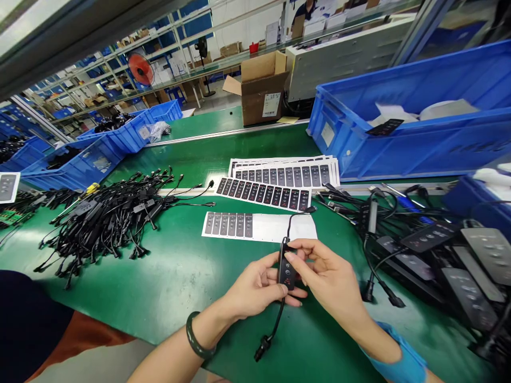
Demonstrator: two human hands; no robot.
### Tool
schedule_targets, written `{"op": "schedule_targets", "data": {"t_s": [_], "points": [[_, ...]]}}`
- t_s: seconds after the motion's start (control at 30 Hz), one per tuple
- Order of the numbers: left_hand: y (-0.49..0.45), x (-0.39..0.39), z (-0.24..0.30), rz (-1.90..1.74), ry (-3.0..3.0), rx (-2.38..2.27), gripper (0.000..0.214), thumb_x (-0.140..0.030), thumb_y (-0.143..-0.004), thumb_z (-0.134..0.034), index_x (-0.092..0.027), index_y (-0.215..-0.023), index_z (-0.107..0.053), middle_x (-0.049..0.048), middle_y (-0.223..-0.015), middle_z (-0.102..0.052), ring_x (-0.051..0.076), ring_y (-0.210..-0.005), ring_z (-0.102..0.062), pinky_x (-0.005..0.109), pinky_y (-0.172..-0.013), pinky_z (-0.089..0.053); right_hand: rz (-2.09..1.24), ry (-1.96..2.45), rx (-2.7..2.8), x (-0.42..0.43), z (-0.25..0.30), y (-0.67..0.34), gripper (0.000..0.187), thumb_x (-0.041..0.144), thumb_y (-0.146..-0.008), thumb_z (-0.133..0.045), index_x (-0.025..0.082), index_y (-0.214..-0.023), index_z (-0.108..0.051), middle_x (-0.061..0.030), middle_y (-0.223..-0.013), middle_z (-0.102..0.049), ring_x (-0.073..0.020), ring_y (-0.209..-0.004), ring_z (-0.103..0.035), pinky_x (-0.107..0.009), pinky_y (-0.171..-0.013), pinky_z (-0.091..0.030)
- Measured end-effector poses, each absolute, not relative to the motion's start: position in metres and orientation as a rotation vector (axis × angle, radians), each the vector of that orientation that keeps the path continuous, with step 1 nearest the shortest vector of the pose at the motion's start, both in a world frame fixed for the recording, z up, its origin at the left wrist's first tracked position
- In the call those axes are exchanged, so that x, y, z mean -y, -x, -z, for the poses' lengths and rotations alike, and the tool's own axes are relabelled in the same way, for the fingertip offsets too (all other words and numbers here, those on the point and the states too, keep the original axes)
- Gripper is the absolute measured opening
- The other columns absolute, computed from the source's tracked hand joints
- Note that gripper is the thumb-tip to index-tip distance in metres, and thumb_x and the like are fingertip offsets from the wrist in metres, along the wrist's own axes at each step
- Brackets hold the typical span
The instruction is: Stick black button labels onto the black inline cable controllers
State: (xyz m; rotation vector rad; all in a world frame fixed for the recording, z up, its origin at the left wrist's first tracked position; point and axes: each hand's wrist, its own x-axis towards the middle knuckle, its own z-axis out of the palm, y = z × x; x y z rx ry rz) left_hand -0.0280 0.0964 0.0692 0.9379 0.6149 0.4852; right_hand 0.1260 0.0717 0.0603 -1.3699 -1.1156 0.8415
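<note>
A slim black controller (287, 272) with small buttons and a cable at each end lies across the fingers of my left hand (255, 287), whose thumb presses its lower end. My right hand (327, 276) pinches the upper end, thumb on the front face. From the lower end a short cable with a round plug (262, 348) hangs over the table. The upper cable runs over a white label sheet (271, 226), which bears several grey labels on its left part and bare backing on its right. Beyond it lies a sheet of black labels (263, 193).
More label sheets (287, 173) are stacked behind. A heap of black cabled controllers (107, 213) lies left, and a pile of labelled ones (431, 260) lies right. Blue bins (419, 154) and a cardboard box (263, 90) stand at the back. Another person's dark clothing (32, 324) shows lower left.
</note>
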Motion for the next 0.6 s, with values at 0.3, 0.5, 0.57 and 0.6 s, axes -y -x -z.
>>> {"op": "schedule_targets", "data": {"t_s": [0.3,0.5,0.57,0.6], "points": [[0.027,-0.0955,-0.0681,-0.51,-0.954,-0.662,0.056,-0.02,-0.073,-0.075,-0.019,-0.126,-0.057,0.0092,-0.097,-0.069,0.023,-0.088,-0.071,0.032,-0.076,-0.056,-0.905,1.436,1.059,-0.0749,-0.0522,-0.1298,0.051,0.043,-0.076,-0.069,0.021,-0.118,-0.051,0.0052,-0.065,-0.049,-0.0135,-0.053,-0.052,-0.026,-0.048,-0.052],[0.028,-0.0979,-0.0682,-0.501,-0.924,-0.615,0.055,-0.025,-0.067,-0.083,-0.014,-0.117,-0.063,0.0096,-0.092,-0.07,0.018,-0.08,-0.07,0.027,-0.07,-0.056,-1.301,1.4,1.203,-0.075,-0.0533,-0.1307,0.078,0.038,-0.065,-0.075,0.024,-0.133,-0.04,-0.0022,-0.095,-0.057,-0.0129,-0.062,-0.057,-0.026,-0.051,-0.052],[0.0282,-0.0983,-0.0661,-0.488,-0.916,-0.618,0.053,-0.028,-0.065,-0.085,-0.012,-0.111,-0.065,0.0096,-0.088,-0.071,0.018,-0.077,-0.07,0.025,-0.067,-0.056,-1.313,1.383,1.241,-0.0747,-0.0533,-0.1286,0.072,0.036,-0.066,-0.074,0.022,-0.13,-0.044,-0.0007,-0.087,-0.058,-0.0153,-0.066,-0.059,-0.027,-0.056,-0.052],[0.028,-0.0982,-0.0649,-0.481,-0.916,-0.63,0.052,-0.032,-0.065,-0.085,-0.011,-0.108,-0.066,0.0096,-0.085,-0.071,0.018,-0.075,-0.07,0.024,-0.065,-0.056,-1.271,1.393,1.25,-0.0751,-0.0528,-0.1281,0.063,0.038,-0.067,-0.072,0.02,-0.123,-0.049,0.0005,-0.08,-0.058,-0.0157,-0.066,-0.058,-0.027,-0.057,-0.051]]}}
